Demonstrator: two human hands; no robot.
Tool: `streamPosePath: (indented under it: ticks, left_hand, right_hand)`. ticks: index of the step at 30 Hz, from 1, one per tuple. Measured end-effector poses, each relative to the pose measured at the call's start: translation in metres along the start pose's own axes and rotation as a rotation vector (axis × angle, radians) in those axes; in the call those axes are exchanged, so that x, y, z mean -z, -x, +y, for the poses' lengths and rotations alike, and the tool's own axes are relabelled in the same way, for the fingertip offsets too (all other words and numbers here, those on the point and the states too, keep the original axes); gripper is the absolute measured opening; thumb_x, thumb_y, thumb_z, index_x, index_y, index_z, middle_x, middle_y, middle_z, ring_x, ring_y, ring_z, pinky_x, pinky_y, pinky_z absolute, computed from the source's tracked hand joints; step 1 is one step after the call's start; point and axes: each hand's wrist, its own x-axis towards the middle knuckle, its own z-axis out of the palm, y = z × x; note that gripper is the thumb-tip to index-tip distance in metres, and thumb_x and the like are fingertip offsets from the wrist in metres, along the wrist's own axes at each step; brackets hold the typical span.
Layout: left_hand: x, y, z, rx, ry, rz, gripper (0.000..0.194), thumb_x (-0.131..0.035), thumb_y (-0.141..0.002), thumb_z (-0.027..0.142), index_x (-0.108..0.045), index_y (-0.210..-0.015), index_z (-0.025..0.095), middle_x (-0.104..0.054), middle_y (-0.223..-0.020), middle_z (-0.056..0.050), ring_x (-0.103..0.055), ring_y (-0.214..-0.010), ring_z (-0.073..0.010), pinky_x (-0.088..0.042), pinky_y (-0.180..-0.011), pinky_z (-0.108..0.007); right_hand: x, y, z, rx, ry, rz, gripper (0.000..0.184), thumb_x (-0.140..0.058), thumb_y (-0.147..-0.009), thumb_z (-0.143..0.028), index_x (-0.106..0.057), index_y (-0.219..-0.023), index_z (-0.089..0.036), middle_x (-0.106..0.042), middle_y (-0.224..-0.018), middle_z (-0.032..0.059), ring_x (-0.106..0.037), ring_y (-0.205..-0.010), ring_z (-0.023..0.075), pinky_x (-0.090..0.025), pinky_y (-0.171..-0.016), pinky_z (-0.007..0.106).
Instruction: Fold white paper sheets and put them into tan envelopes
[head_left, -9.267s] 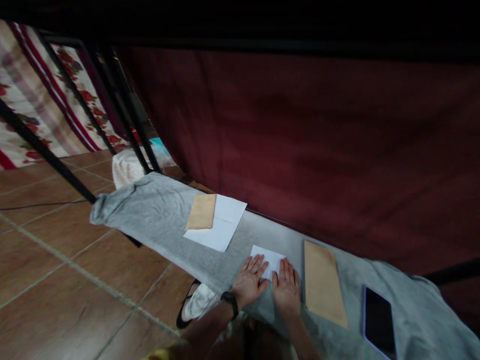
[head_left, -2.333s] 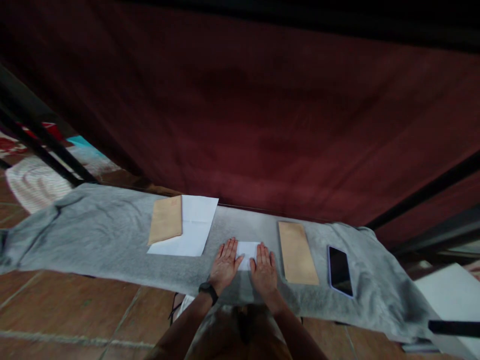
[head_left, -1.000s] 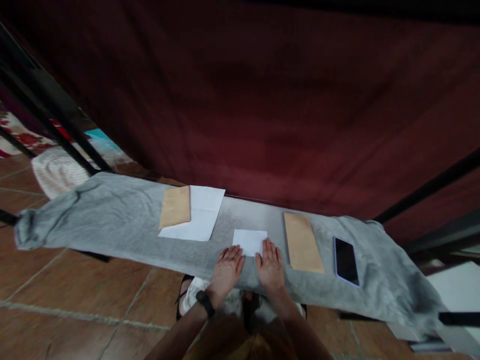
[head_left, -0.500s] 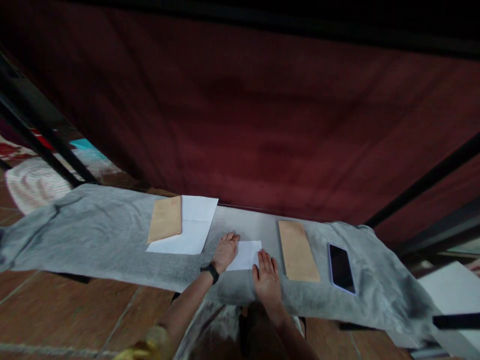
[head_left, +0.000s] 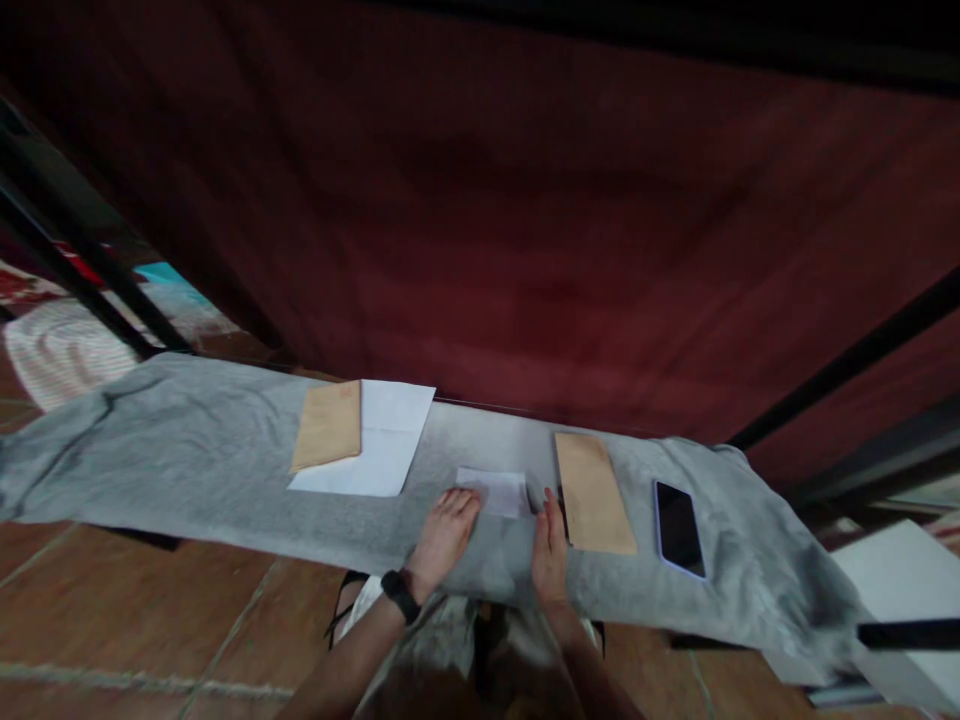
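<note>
A small folded sheet of white paper (head_left: 501, 492) lies between my hands, its near edge in shadow and seemingly a little raised from the grey cloth. Bent fingers of my left hand (head_left: 448, 530), with a dark band at the wrist, close over the paper's near left corner. On the other side my right hand (head_left: 551, 550) stands on its edge, fingers stretched out along the paper's right edge. A brown envelope (head_left: 596, 495) lies just right of that hand.
Grey cloth (head_left: 225, 460) covers the narrow bench. Left are a larger white sheet (head_left: 390, 440) and a brown envelope (head_left: 328, 425) overlapping it. A phone (head_left: 680, 530) lies at the right. Behind hangs a dark red curtain (head_left: 480, 250), with black bars (head_left: 847, 360) at the sides.
Both hands have left their flat position on the paper. My left hand slid nearer and its fingers bent; my right turned onto its edge and shifted right. The paper has turned slightly.
</note>
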Motion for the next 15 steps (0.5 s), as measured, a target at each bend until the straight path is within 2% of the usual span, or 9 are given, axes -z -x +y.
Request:
streamPosePath:
  ticks: [3,5,8,12,15]
  left_hand:
    - [-0.022,0.028,-0.003,-0.002,0.009,-0.050,0.038,-0.045,-0.093,0.005,-0.066,-0.120,0.023,-0.071,-0.124,-0.006,-0.063,-0.118,-0.0217,-0.046,-0.109,-0.040]
    - [-0.029,0.038,-0.006,0.021,0.037,-0.040,0.040,-0.043,-0.095,0.007,-0.065,-0.124,0.024,-0.070,-0.129,-0.005,-0.061,-0.123,-0.0202,-0.046,-0.111,-0.039]
    - [-0.026,0.042,-0.008,0.042,0.075,-0.033,0.040,-0.043,-0.095,0.008,-0.066,-0.124,0.025,-0.069,-0.132,-0.004,-0.060,-0.127,-0.0189,-0.047,-0.112,-0.038]
    - [-0.016,0.039,-0.003,0.060,0.090,-0.065,0.039,-0.049,-0.091,0.008,-0.068,-0.120,0.024,-0.067,-0.136,-0.003,-0.058,-0.130,-0.0188,-0.045,-0.114,-0.037]
    - [-0.018,0.032,0.003,0.097,0.039,-0.036,0.040,-0.045,-0.096,0.016,-0.062,-0.132,0.020,-0.062,-0.144,-0.007,-0.055,-0.134,-0.0205,-0.042,-0.117,-0.039]
  right_hand:
    - [-0.002,0.001,0.001,0.008,-0.008,-0.034,0.056,-0.024,-0.106,-0.036,-0.043,-0.155,-0.018,-0.057,-0.149,0.0146,-0.055,-0.136,0.0243,-0.047,-0.110,0.043]
    - [-0.002,0.002,0.000,0.033,-0.015,-0.065,0.054,-0.027,-0.104,-0.034,-0.047,-0.152,-0.018,-0.059,-0.146,0.0138,-0.056,-0.134,0.0251,-0.046,-0.111,0.044]
    - [0.000,0.002,-0.002,0.063,0.008,-0.115,0.053,-0.032,-0.101,-0.030,-0.051,-0.148,-0.019,-0.063,-0.142,0.0114,-0.058,-0.131,0.0266,-0.047,-0.111,0.045]
    - [0.003,-0.001,-0.008,0.112,0.048,-0.164,0.053,-0.032,-0.099,-0.023,-0.053,-0.147,-0.022,-0.063,-0.142,0.0087,-0.059,-0.130,0.0230,-0.047,-0.111,0.042]
    - [-0.002,-0.003,-0.017,0.219,0.096,-0.217,0.052,-0.032,-0.100,-0.021,-0.053,-0.147,-0.022,-0.061,-0.145,0.0077,-0.055,-0.135,0.0211,-0.045,-0.114,0.042]
